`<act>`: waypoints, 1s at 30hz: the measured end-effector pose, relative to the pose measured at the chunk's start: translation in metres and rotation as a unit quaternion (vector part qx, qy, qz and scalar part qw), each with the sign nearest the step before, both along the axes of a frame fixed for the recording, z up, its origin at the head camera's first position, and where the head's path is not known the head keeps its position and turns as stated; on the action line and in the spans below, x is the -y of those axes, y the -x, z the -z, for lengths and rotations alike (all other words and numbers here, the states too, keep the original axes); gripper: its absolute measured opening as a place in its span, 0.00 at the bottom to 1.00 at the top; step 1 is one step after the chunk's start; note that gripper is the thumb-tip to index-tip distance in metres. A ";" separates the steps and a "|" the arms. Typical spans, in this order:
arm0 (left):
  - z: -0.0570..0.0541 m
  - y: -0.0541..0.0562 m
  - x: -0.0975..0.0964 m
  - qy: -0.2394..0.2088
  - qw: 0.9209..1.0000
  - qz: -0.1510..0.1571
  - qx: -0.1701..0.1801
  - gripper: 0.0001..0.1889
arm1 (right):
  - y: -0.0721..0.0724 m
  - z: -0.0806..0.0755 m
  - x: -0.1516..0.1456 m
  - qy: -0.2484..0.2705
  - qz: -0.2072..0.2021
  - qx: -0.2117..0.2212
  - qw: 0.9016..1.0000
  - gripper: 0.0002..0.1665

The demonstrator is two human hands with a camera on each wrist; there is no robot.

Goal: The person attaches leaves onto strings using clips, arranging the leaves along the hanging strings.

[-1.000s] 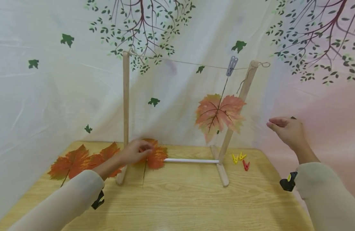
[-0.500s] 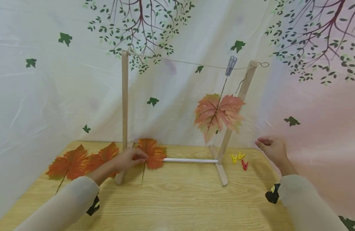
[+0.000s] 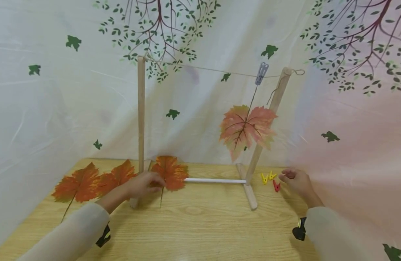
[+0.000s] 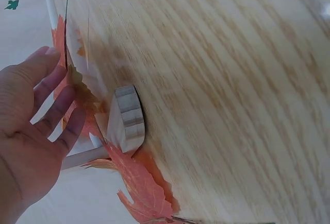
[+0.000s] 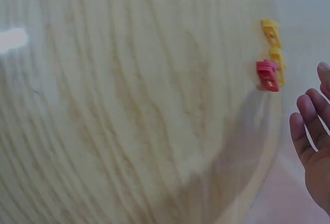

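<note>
My left hand hovers by the near-left side of an orange artificial leaf on the table. In the left wrist view its fingers are loosely bent and grip nothing; whether a fingertip touches the leaf I cannot tell. My right hand is just right of a red clothespin and two yellow clothespins, apart from them. Its fingers are relaxed with nothing between them. A grey clothespin on the string holds a hanging orange-pink leaf by its stem.
A wooden frame with a left post, a leaning right post and a white bottom rod stands on the table. String runs between the post tops. Two more orange leaves lie at left. A printed cloth hangs behind.
My right hand has come down and left to beside the small clothespins. The left hand has drawn slightly left and down from the leaf, which stays on the table.
</note>
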State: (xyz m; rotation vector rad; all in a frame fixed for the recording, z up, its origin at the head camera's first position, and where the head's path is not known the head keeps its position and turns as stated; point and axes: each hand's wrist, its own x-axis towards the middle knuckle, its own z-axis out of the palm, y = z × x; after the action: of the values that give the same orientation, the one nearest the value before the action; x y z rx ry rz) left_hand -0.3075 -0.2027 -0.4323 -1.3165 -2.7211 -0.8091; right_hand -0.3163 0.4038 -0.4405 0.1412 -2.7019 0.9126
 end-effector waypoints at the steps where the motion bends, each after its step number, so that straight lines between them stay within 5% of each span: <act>1: 0.001 0.000 0.000 0.002 1.000 0.004 -0.005 0.09 | 0.000 0.004 0.001 0.000 0.000 0.005 1.000 0.19; 10: 0.003 0.003 -0.004 0.035 0.999 0.004 -0.027 0.10 | 0.000 0.030 0.009 0.000 0.020 0.030 0.999 0.23; 15: 0.005 0.002 -0.007 0.041 0.998 0.001 -0.049 0.09 | 0.000 0.033 0.012 -0.001 0.029 0.037 0.999 0.26; 30: 0.010 0.003 -0.007 0.046 0.998 0.002 -0.037 0.08 | 0.006 0.037 0.013 -0.013 0.024 0.050 0.998 0.27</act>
State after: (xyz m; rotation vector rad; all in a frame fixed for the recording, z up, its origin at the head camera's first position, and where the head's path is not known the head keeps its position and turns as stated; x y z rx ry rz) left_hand -0.3103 -0.1954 -0.4420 -1.3392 -2.7286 -0.6291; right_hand -0.3218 0.3908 -0.4775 0.0372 -2.7959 0.8946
